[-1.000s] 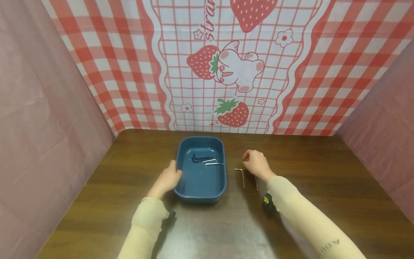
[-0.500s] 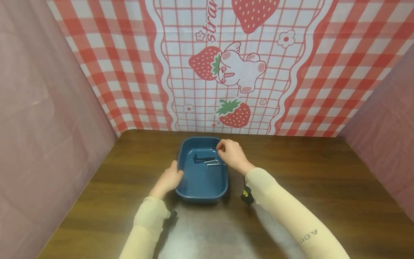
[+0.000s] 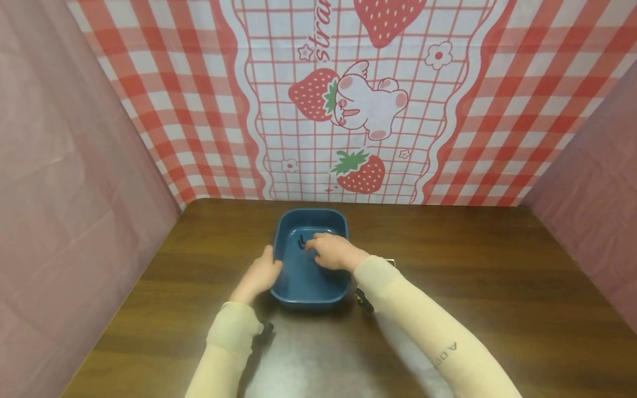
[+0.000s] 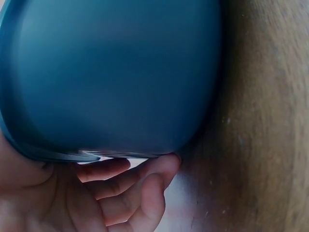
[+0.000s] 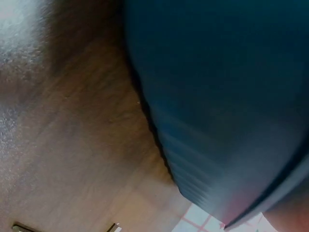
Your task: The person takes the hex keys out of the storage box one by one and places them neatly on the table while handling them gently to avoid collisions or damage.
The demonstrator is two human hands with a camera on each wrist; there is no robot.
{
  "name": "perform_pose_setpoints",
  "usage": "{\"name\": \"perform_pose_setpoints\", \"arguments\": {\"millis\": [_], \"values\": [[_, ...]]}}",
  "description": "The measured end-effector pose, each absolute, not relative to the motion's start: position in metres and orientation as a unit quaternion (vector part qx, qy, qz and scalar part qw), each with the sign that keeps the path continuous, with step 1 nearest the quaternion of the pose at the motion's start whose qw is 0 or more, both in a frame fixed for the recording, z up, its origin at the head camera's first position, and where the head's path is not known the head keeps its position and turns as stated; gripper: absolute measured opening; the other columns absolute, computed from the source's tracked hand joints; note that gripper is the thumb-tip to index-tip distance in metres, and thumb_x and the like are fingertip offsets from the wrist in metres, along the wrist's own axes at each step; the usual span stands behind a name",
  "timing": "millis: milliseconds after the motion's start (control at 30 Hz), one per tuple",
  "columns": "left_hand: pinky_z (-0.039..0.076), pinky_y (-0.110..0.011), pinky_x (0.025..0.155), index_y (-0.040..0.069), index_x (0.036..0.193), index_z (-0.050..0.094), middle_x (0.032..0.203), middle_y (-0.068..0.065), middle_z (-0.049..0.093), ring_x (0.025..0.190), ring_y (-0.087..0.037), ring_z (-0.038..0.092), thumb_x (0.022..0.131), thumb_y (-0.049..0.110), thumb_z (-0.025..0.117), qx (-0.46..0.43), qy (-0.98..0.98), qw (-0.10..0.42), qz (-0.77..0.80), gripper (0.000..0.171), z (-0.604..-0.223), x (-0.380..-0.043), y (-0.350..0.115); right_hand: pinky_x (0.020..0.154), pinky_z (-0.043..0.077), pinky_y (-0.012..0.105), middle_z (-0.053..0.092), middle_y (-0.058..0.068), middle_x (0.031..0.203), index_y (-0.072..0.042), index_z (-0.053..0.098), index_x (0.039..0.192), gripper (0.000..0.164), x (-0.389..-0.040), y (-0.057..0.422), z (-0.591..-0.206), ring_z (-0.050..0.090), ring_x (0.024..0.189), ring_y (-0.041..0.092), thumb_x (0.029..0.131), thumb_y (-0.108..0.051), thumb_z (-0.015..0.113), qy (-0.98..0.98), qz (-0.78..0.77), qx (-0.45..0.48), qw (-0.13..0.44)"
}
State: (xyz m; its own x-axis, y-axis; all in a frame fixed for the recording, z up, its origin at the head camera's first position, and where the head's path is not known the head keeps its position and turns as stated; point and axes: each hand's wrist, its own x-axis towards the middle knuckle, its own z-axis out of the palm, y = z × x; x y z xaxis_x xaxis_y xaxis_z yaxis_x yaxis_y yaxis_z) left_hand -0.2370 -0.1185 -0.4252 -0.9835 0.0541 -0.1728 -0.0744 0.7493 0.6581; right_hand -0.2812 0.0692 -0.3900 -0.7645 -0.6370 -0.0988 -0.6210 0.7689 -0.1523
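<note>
A deep blue rectangular tray [image 3: 308, 284] sits on the table. My left hand [image 3: 256, 276] grips its left side, thumb at the rim; in the left wrist view the fingers [image 4: 152, 193] lie along the outer wall. Reaching in over the right rim, my right hand [image 3: 330, 251] has bent fingers low above the tray floor. Two black hex keys [image 3: 301, 242] poke out beside its fingertips, mostly covered by the hand. I cannot tell whether those fingers hold anything. The silver hex keys seen earlier in the tray are hidden now.
Right of the tray, a gold hex key [image 3: 390, 261] shows partly behind the right sleeve. Gold-coloured ends [image 5: 113, 227] appear low in the right wrist view. A strawberry-print checked cloth [image 3: 358, 110] hangs behind the wooden table [image 3: 473, 265], with pink curtains [image 3: 74, 166] at the sides.
My right hand has moved left from beside the gold hex keys, over the tray's right rim and down into it, covering the silver keys. The left hand stays at the tray's side.
</note>
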Motion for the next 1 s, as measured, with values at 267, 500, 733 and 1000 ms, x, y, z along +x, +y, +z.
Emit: {"name": "perform_pose_setpoints", "arguments": {"millis": [267,500,733,1000], "values": [[0.042,-0.052,0.089,-0.005,0.136,0.024,0.127,-0.030,0.047,0.110,-0.040,0.052,0.092,0.021,0.037,-0.006,0.930,0.092,0.356,0.052,-0.425,-0.235,-0.119,0.086,0.047,0.037,0.057,0.006,0.108,-0.016,0.062,0.116,0.033,-0.280,0.066,-0.397,0.056,0.102,0.021,0.084,-0.010,0.056,0.937,-0.022,-0.341,0.075],[0.041,-0.052,0.091,-0.005,0.137,0.023,0.128,-0.031,0.045,0.112,-0.042,0.050,0.092,0.021,0.037,-0.002,0.930,0.087,0.358,0.054,-0.427,-0.237,-0.119,0.085,0.048,0.039,0.057,0.006,0.109,-0.018,0.063,0.115,0.032,-0.283,0.068,-0.402,0.056,0.102,0.021,0.085,-0.012,0.056,0.939,-0.012,-0.335,0.072],[0.041,-0.052,0.091,-0.005,0.139,0.020,0.128,-0.032,0.045,0.112,-0.042,0.051,0.092,0.021,0.036,-0.001,0.932,0.086,0.352,0.056,-0.427,-0.236,-0.117,0.083,0.048,0.041,0.058,0.007,0.109,-0.019,0.063,0.116,0.031,-0.280,0.070,-0.408,0.056,0.101,0.023,0.086,-0.012,0.056,0.943,0.003,-0.327,0.066],[0.039,-0.052,0.093,-0.006,0.140,0.018,0.130,-0.033,0.042,0.114,-0.043,0.048,0.092,0.022,0.036,-0.004,0.933,0.086,0.350,0.058,-0.424,-0.235,-0.118,0.081,0.049,0.039,0.059,0.007,0.105,-0.018,0.065,0.112,0.030,-0.280,0.069,-0.410,0.058,0.095,0.022,0.085,-0.008,0.057,0.942,0.006,-0.332,0.048]]}}
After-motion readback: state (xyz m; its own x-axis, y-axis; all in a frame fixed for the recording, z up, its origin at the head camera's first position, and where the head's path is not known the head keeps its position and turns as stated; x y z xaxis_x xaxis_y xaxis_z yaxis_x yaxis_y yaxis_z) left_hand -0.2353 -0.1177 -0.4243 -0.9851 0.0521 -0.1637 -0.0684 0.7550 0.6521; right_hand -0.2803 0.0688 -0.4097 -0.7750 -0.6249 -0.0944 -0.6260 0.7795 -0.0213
